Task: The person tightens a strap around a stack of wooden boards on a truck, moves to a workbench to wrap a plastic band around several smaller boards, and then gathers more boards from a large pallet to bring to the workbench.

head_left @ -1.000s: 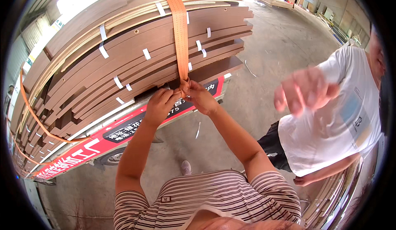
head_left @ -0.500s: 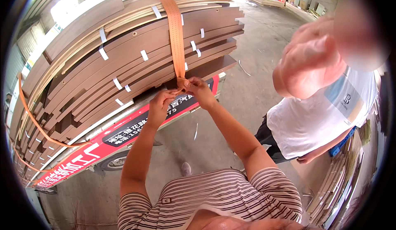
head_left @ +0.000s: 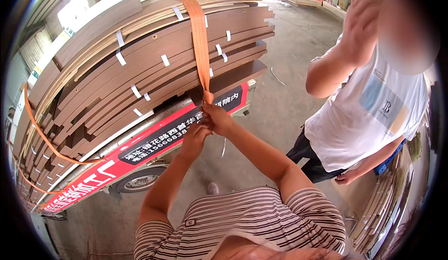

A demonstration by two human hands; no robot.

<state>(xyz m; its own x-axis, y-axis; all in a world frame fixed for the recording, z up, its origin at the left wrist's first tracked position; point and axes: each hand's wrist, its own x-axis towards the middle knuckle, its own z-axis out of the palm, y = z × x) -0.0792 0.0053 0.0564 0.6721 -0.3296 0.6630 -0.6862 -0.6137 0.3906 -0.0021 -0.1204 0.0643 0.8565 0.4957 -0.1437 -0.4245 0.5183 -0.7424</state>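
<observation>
While looking down through the head view, can see right grip (head_left: 218, 120) clamped on orange strap (head_left: 199, 41) just under a knot (head_left: 208, 97), below the bottom edge of stacked brown boards (head_left: 177, 38). Can see left grip (head_left: 196, 135) bent inward and touching the right one from below; with fingers overlapping there, cannot tell about any strap inside it. Can trace the strap from the top of the stack, down across its front, to the knot before a red panel (head_left: 242, 101). Find the boards' right ends stepped and uneven, with the strap set in from them. Beyond these ends and below the panel, see concrete floor (head_left: 275, 115), giving open room rightward as far as a co-worker's white shirt (head_left: 322, 143). Find a wheel (head_left: 140, 180) under the panel's lower edge, left of the left forearm. Against the frame half a second ago, find both grips lower, the left one shifted rightward and close in under the right, and the knot now uncovered above the fingers. Also see the co-worker's raised hand (head_left: 360, 24) higher, well apart from the strap, and more of the wheel exposed.
</observation>
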